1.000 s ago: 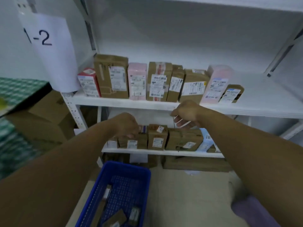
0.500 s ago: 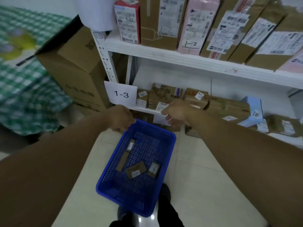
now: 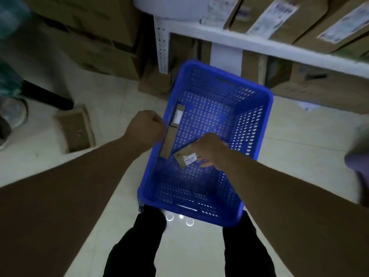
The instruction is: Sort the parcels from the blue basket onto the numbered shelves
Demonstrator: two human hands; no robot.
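While the frame was soft with motion blur, the main relations could be read. A blue basket (image 3: 267,108) sat on the pale tiled floor (image 3: 299,132) just in front of the person's legs in black trousers (image 3: 139,246), its far end close under a white shelf (image 3: 279,50). The left hand (image 3: 146,128) was at the basket's left rim with its fingers curled over the edge, apparently gripping it, though the blur hid the fingertips. The right hand (image 3: 209,150) reached down inside the basket and grasped a small brown parcel (image 3: 182,156) with a white label, fingers on its upper edge and thumb below, the parcel tilted with one corner toward the basket floor. Two more parcels lay against the left inner wall: a long brown parcel (image 3: 169,140) leaning along it, and beyond that a labelled parcel (image 3: 176,116) standing nearer the far end. Up on the shelf stood a row of brown shelved parcels (image 3: 311,21) with white labels, too blurred to read. A white paper sheet (image 3: 226,54) hung below the shelf edge, behind the basket. Large cardboard cartons (image 3: 95,47) were stacked at the left, and a small flat box (image 3: 74,130) lay on the floor to the left of the left hand, well apart from the basket.
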